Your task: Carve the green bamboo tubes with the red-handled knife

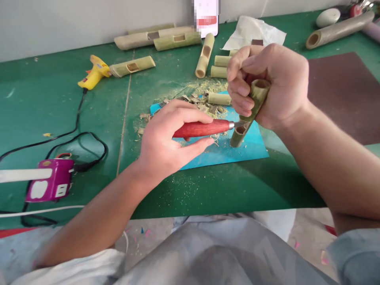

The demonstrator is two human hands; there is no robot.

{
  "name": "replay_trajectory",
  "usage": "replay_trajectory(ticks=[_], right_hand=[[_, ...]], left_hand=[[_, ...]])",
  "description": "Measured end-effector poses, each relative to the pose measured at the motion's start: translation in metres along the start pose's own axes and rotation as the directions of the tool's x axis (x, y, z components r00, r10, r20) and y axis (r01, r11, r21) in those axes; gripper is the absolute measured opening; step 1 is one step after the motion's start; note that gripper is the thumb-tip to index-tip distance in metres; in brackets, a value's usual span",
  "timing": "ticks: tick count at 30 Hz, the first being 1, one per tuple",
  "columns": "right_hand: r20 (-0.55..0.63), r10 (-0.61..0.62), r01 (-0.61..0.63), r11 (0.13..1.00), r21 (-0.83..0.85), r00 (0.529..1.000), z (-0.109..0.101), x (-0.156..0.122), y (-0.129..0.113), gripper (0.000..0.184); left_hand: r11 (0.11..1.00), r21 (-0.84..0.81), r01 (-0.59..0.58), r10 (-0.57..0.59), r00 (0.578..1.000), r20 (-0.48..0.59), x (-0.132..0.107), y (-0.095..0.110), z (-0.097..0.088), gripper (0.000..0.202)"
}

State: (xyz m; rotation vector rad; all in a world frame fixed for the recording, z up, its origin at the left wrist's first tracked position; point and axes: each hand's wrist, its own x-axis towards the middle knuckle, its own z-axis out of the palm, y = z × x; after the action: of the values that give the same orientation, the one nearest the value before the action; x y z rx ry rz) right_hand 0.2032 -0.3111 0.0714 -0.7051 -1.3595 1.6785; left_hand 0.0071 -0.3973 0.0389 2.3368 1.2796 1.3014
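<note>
Currently: left hand [166, 136] closed around red knife handle [202, 128], blade tip at notch of bamboo tube [251, 111]; right hand [268, 85] gripping tube tilted over blue mat [252, 148] on desk [208, 186].

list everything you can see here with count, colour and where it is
bamboo tube: 1, green, tilted in the right hand over the blue mat
carving knife: 1, red wooden handle, in the left hand, blade tip at the tube's cut opening
blue mat: 1, blue, table centre
shavings: a scatter, pale, on and behind the mat
cut bamboo pieces: about ten, pale green, back of the table
long bamboo pole: 1, tan, far right corner
glue gun: 1, yellow, back left
power strip: 1, purple, left edge, black cable plugged in
white paper: 1, back centre
brown sheet: 1, right
table: 1, green
left hand: grips knife handle
right hand: grips tube
</note>
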Motion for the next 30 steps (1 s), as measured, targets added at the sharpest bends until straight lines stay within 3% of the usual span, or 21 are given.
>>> replay_trajectory(ticks=[5,12,15,17,19,22,25,30], right_hand=[[0.022,-0.042,0.042,0.999,-0.015,0.999,0.002,-0.002,0.001,0.015],[0.005,-0.026,0.026,0.997,-0.066,1.0,0.004,0.0,-0.001,0.021],[0.023,-0.079,0.081,0.995,-0.06,0.997,0.005,0.0,-0.001,0.023],[0.021,-0.097,0.098,0.991,-0.091,0.995,0.006,-0.001,-0.001,0.023],[0.022,-0.103,0.105,0.986,-0.132,0.994,0.006,-0.001,0.0,0.022],[0.016,-0.096,0.097,0.983,-0.156,0.995,0.005,-0.001,0.001,0.024],[0.048,-0.075,0.081,0.988,-0.131,0.996,0.002,0.001,0.001,0.026],[0.077,-0.086,0.096,0.985,-0.14,0.993,0.0,0.003,0.002,0.025]], left_hand=[[0.993,0.051,0.107,-0.102,0.991,-0.089,-0.002,0.005,0.006,0.034],[0.991,-0.077,0.11,-0.118,0.987,-0.11,-0.002,0.01,0.008,0.026],[0.996,-0.079,-0.045,0.035,0.992,-0.12,-0.003,0.006,0.007,0.029],[0.977,-0.077,-0.196,0.193,0.98,-0.054,-0.005,0.003,0.008,0.035],[0.966,-0.077,-0.247,0.249,0.968,0.019,-0.007,0.001,0.01,0.04],[0.987,-0.049,-0.154,0.157,0.986,0.056,-0.01,0.004,0.013,0.042],[0.996,-0.035,-0.076,0.077,0.997,0.016,-0.012,0.009,0.014,0.037],[0.991,0.06,0.117,-0.119,0.993,0.017,-0.011,0.016,0.013,0.028]])
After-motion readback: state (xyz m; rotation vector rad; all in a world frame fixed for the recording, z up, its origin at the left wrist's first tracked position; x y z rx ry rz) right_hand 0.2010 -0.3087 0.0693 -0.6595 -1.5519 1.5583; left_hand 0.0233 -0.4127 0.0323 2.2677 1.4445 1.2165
